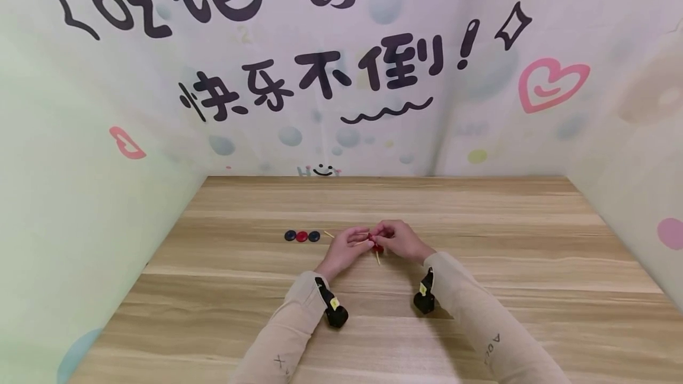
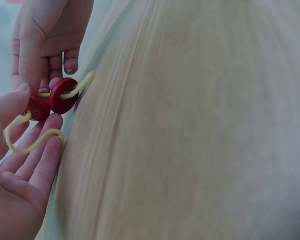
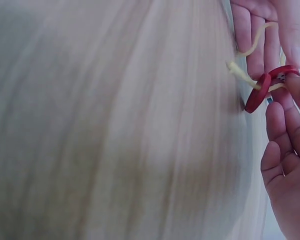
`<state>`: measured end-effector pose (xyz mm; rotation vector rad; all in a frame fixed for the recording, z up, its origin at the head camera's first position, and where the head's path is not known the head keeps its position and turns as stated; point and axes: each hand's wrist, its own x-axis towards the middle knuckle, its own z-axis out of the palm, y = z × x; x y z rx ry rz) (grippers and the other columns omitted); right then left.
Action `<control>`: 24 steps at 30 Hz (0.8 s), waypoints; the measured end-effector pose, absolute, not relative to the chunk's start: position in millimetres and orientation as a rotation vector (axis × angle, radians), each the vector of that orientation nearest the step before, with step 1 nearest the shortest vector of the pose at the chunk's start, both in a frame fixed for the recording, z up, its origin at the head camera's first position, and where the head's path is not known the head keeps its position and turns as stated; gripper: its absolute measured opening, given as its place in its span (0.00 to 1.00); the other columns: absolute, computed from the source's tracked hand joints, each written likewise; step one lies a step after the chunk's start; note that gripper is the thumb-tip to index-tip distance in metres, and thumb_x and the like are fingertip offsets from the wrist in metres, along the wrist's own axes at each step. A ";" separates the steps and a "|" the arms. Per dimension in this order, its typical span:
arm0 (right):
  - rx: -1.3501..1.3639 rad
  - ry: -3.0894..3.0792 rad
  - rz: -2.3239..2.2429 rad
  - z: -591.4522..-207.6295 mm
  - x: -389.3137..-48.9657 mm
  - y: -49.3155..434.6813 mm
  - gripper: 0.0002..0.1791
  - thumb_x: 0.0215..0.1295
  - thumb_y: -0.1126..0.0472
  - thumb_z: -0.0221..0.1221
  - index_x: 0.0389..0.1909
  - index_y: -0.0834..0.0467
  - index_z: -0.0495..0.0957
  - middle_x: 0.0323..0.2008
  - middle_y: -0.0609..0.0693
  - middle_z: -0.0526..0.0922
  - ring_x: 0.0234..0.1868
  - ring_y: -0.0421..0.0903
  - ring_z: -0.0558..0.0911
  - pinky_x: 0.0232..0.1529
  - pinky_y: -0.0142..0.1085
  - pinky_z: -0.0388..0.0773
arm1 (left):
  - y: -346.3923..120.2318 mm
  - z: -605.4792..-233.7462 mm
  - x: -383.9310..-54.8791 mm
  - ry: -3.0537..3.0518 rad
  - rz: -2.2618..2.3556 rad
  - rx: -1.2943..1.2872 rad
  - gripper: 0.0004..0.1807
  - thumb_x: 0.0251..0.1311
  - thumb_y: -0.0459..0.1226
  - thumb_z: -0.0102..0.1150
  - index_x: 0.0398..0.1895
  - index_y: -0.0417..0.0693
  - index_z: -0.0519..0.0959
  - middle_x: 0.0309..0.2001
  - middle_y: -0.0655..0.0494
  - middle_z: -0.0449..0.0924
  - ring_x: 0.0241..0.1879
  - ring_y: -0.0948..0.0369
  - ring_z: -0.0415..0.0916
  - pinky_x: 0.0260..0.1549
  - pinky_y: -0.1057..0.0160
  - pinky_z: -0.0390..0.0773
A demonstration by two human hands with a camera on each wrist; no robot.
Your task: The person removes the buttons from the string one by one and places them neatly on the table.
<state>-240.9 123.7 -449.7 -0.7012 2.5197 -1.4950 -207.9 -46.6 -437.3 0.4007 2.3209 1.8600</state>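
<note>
Left hand [image 1: 345,248] meets right hand [image 1: 400,240], both pinching red buttons [image 2: 59,103].

I am in what looks like a decorated booth [image 1: 48,206]. Printed walls [image 1: 373,153] with Chinese lettering [image 1: 324,76] and pink hearts [image 1: 552,86] enclose my desk [image 1: 501,218].

Two red buttons [image 2: 59,103] pair with a pale yellow cord [image 2: 84,84] above a light brown surface [image 1: 533,236], its darker wood-grain streaks running along the far edge. Toward that edge, a row of discs [image 1: 301,236] reads dark blue, red, dark blue. Beige sleeves [image 1: 480,307] bear dark lettering, beside black wrist cameras [image 1: 336,316] with yellow labels [image 1: 334,303]. Beyond the far edge, a white backdrop [image 1: 256,150] carries black characters [image 1: 322,74], pink heart outlines [image 1: 524,85] and pale blue dots [image 1: 290,136].
</note>
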 end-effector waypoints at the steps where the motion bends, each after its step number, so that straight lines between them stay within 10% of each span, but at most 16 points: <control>1: -0.703 2.521 -1.493 -449.5 -240.7 123.6 0.03 0.57 0.70 0.56 0.30 0.66 0.76 0.25 0.52 0.79 0.24 0.41 0.74 0.21 0.29 0.69 | -46.3 -440.9 -209.8 2.326 1.864 0.403 0.20 0.55 0.30 0.56 0.50 0.27 0.69 0.45 0.35 0.74 0.46 0.47 0.72 0.43 0.61 0.73; 13: -0.638 2.538 -1.483 -448.6 -238.8 124.8 0.03 0.58 0.66 0.56 0.29 0.64 0.76 0.25 0.53 0.79 0.26 0.43 0.75 0.24 0.29 0.69 | -54.2 -460.5 -221.4 2.469 1.733 0.292 0.18 0.54 0.39 0.58 0.48 0.42 0.75 0.44 0.50 0.77 0.41 0.58 0.74 0.39 0.63 0.73; 24: -0.633 2.563 -1.464 -450.3 -239.2 131.2 0.05 0.58 0.65 0.57 0.31 0.64 0.76 0.27 0.53 0.79 0.27 0.41 0.74 0.26 0.31 0.70 | -70.7 -448.9 -222.0 2.457 1.776 0.279 0.18 0.55 0.36 0.57 0.48 0.37 0.73 0.45 0.44 0.76 0.45 0.53 0.74 0.43 0.61 0.73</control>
